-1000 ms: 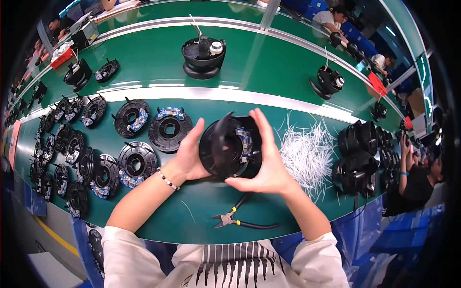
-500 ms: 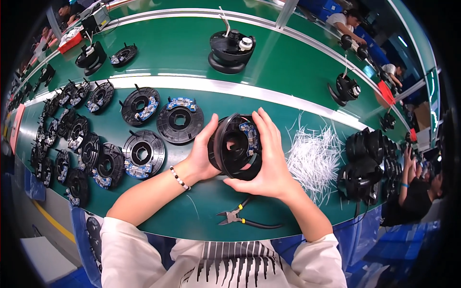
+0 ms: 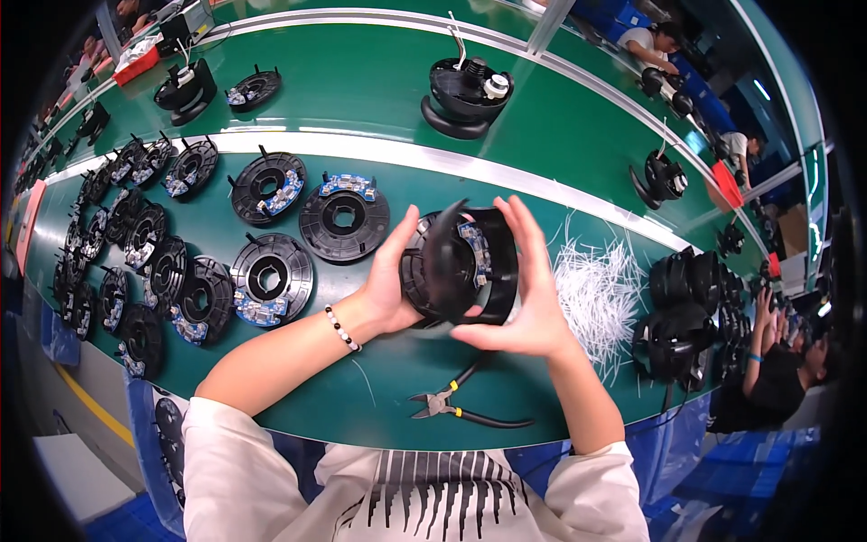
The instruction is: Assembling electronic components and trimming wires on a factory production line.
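Note:
Both my hands hold a black round plastic housing [image 3: 462,266] with a small blue circuit board on it, lifted and tilted on edge above the green table [image 3: 379,99]. My left hand [image 3: 390,282] grips its left rim. My right hand [image 3: 528,298] cups its right side, fingers spread upward. Black-handled side cutters [image 3: 452,405] lie on the table just below my hands.
Many black round parts with blue boards [image 3: 271,278] lie in rows to the left. A heap of white cable ties [image 3: 601,294] sits to the right, beside stacked black housings [image 3: 682,312]. Larger assemblies [image 3: 465,90] stand on the far belt. Other people sit at the right edge.
The housing has been turned from facing me to standing nearly edge-on. My hands shifted slightly with it.

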Demonstrator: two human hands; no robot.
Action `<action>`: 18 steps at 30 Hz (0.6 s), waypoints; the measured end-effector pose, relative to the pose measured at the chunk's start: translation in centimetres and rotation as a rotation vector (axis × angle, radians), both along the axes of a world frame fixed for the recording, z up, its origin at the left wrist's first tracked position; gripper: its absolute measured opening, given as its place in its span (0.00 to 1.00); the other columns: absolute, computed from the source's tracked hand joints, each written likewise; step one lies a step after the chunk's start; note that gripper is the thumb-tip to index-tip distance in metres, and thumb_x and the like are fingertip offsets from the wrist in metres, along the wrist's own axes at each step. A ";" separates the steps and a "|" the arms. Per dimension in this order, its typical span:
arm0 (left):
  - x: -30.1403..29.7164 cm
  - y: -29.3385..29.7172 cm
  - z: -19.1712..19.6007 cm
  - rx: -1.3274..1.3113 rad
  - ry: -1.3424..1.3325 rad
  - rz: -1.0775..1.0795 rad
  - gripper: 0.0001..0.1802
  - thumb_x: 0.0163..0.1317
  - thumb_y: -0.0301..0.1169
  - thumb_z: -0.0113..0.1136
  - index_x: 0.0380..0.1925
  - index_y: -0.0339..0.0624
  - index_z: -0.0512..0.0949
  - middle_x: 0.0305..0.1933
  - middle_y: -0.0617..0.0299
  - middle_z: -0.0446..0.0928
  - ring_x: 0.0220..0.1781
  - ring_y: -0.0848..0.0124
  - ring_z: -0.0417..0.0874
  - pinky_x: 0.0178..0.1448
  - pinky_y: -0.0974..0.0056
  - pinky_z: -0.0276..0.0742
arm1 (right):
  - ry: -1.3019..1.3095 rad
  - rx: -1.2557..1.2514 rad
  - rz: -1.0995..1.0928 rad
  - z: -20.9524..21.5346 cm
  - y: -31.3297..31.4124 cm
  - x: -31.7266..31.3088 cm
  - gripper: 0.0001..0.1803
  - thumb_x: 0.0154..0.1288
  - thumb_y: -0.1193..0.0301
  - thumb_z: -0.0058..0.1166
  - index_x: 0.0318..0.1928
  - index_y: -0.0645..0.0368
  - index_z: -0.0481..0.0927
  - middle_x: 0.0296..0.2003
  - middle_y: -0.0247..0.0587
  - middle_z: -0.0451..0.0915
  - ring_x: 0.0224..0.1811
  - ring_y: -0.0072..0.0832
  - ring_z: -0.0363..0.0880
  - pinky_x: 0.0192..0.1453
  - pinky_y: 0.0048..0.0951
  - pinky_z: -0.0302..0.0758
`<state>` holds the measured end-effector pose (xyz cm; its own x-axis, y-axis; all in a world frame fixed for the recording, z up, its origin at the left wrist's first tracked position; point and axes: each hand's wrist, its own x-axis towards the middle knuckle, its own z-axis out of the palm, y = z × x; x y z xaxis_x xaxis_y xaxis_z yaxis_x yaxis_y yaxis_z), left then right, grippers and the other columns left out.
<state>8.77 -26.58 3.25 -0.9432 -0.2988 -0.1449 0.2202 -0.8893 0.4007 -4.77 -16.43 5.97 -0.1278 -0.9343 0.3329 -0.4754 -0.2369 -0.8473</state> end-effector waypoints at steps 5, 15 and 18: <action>0.2 -0.2 -0.1 -0.015 0.016 -0.024 0.38 0.56 0.62 0.34 0.57 0.45 0.62 0.55 0.52 0.66 0.56 0.60 0.69 0.59 0.52 0.66 | -0.402 0.027 0.065 0.6 0.6 -0.1 0.63 0.31 0.70 0.71 0.64 0.63 0.39 0.61 0.55 0.48 0.63 0.39 0.56 0.64 0.33 0.57; -0.1 0.5 -0.4 -0.056 -0.104 0.109 0.35 0.58 0.61 0.33 0.51 0.46 0.69 0.47 0.57 0.72 0.48 0.65 0.74 0.53 0.59 0.71 | 0.426 -0.023 -0.142 -0.2 0.3 2.4 0.64 0.28 0.57 0.72 0.63 0.66 0.44 0.62 0.58 0.48 0.64 0.49 0.49 0.65 0.43 0.52; 0.2 0.2 -0.1 -0.027 -0.018 0.021 0.40 0.55 0.67 0.32 0.51 0.46 0.69 0.46 0.57 0.73 0.48 0.65 0.74 0.53 0.59 0.71 | 0.483 -0.047 -0.144 0.2 0.1 2.3 0.64 0.27 0.57 0.72 0.63 0.66 0.45 0.61 0.58 0.49 0.63 0.50 0.51 0.64 0.44 0.53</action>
<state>8.97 -26.37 3.19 -0.9340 -0.3226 -0.1537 0.2312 -0.8735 0.4284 -2.45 -16.29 6.13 -0.0752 -0.9013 0.4267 -0.8409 -0.1727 -0.5129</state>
